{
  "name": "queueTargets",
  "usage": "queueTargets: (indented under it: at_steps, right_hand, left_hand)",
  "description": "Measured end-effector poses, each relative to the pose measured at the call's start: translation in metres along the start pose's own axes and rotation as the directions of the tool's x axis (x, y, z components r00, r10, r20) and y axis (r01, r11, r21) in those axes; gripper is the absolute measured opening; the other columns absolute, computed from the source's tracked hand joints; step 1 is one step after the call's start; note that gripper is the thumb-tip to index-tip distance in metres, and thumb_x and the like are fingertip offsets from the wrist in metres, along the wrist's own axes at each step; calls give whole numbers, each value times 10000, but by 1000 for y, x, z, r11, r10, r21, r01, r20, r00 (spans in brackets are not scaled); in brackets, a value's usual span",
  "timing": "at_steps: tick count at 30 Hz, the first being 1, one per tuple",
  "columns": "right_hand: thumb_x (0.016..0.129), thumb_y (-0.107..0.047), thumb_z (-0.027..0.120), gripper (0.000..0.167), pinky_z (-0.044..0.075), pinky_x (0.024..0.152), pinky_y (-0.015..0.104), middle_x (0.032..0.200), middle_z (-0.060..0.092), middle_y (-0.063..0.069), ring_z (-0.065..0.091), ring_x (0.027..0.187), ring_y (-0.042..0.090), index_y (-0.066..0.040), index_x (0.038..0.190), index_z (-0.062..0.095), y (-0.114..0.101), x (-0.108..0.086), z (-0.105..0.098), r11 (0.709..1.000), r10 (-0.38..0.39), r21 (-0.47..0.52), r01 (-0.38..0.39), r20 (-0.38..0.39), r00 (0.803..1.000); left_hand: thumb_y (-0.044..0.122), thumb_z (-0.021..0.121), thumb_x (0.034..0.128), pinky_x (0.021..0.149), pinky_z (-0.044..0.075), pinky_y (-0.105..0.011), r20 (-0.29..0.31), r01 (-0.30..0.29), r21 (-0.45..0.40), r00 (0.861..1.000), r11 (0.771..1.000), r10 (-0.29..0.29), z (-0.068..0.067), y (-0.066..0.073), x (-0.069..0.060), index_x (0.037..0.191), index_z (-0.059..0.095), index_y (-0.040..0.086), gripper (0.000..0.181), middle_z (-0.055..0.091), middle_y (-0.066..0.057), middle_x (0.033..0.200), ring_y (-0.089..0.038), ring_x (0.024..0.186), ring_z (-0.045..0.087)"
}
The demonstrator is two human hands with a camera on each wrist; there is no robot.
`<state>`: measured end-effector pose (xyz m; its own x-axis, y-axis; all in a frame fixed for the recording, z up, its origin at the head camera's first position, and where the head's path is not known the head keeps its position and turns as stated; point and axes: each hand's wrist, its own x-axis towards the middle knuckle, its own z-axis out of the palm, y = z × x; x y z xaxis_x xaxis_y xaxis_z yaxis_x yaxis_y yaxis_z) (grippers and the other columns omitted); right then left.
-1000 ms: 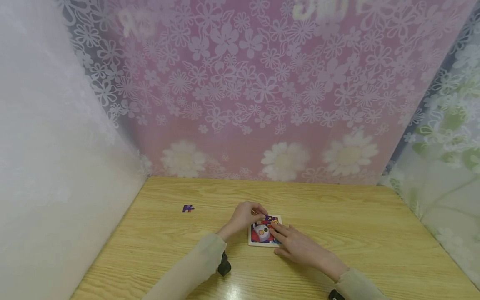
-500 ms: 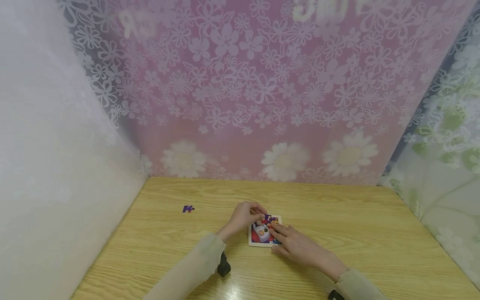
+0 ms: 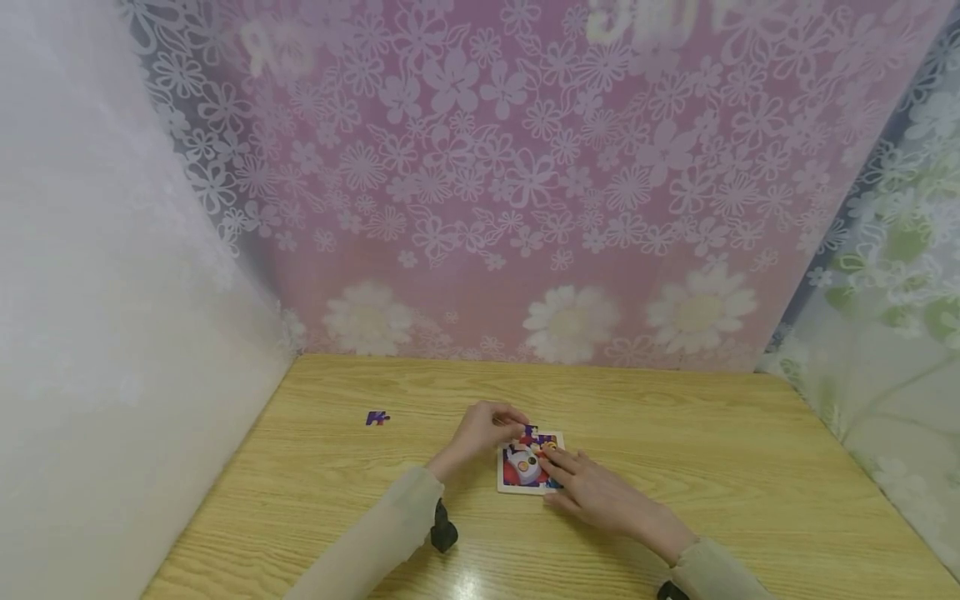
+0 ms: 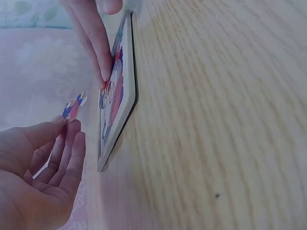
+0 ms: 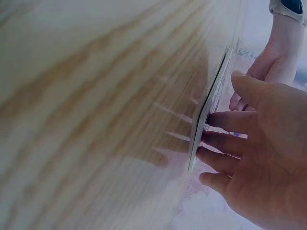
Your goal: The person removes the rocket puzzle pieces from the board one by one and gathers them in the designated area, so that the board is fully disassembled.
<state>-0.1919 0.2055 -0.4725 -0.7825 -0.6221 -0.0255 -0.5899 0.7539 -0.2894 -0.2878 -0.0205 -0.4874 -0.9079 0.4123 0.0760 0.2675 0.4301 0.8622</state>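
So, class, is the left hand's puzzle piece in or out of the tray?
Out: the left hand pinches the puzzle piece, apart from the tray in the left wrist view.

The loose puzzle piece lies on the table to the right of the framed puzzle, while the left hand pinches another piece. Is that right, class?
Wrong side: the head view shows the loose puzzle piece left of the framed puzzle. The rest stands.

You see a yellow wood-grain table (image 3: 690,433), a pink wall with white flowers (image 3: 480,192) behind it, a whitish wall (image 3: 112,292) on your left, a pale leafy wall (image 3: 892,333) on your right.
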Motion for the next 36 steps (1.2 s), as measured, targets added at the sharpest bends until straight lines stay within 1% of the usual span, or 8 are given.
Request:
queueTargets:
  at_steps: [4, 9, 13, 17, 24, 30, 36]
  right_hand:
    - [1070, -376, 505, 590, 312, 1128, 627, 1564, 383, 260, 391, 1413, 468, 34, 1493, 458, 0, 0, 0, 1000, -2, 2, 2, -1, 1000]
    - [1070, -379, 504, 593, 298, 1145, 612, 1577, 375, 239, 378, 1436, 429, 26, 1500, 451, 0, 1, 1, 1000, 5, 3, -5, 4, 1000]
    - [1069, -389, 502, 599, 300, 1140, 620, 1577, 375, 238, 381, 1425, 455, 22, 1501, 451, 0, 2, 2, 1000, 8, 7, -8, 5, 1000]
    - [1068, -392, 503, 600, 307, 1135, 622, 1576, 378, 236, 387, 1418, 463, 20, 1501, 454, 0, 2, 2, 1000, 10, 1, -10, 3, 1000]
    - [1066, -391, 507, 598, 310, 1136, 620, 1584, 370, 228, 380, 1423, 464, 10, 1506, 450, 1, 1, 1, 1000, 23, 1, -23, 9, 1000]
    - [1064, -378, 517, 595, 295, 1144, 622, 1587, 362, 232, 361, 1436, 461, 8, 1511, 444, 1, 1, 0, 999, 29, 16, -29, 19, 999]
    - [1064, -380, 517, 603, 292, 1144, 625, 1589, 356, 234, 356, 1436, 466, 14, 1513, 435, 0, 2, 0, 1000, 22, 14, -22, 19, 1000]
  left_hand:
    - [194, 701, 978, 676, 580, -263, -11, 14, -47, 1000, 999, -15, -3, -5, 1, 1037, 791, 152, 116, 744, 22, 946, -117, 784, 690]
    - [178, 703, 975, 719, 596, -290, -30, 27, -90, 999, 996, -30, -8, -10, 0, 1042, 791, 130, 121, 746, 2, 951, -128, 808, 699]
    - [157, 706, 970, 749, 605, -323, -36, 45, -138, 998, 989, -50, -12, -14, 0, 1051, 787, 106, 126, 753, -21, 940, -157, 836, 713]
    - [144, 704, 969, 751, 606, -315, -46, 58, -168, 997, 984, -66, -17, -20, 0, 1049, 785, 98, 122, 757, -25, 936, -178, 848, 722]
    - [168, 706, 971, 727, 596, -294, -78, 48, -114, 995, 992, -57, -30, -29, -4, 1060, 784, 99, 137, 762, -25, 940, -177, 846, 719]
    - [178, 692, 981, 736, 592, -302, -107, 59, -90, 992, 994, -69, -43, -35, -9, 1071, 782, 103, 148, 760, -36, 942, -172, 849, 715]
    - [164, 694, 978, 740, 593, -319, -147, 77, -75, 985, 994, -87, -55, -40, -13, 1069, 782, 90, 146, 756, -51, 946, -190, 851, 713]
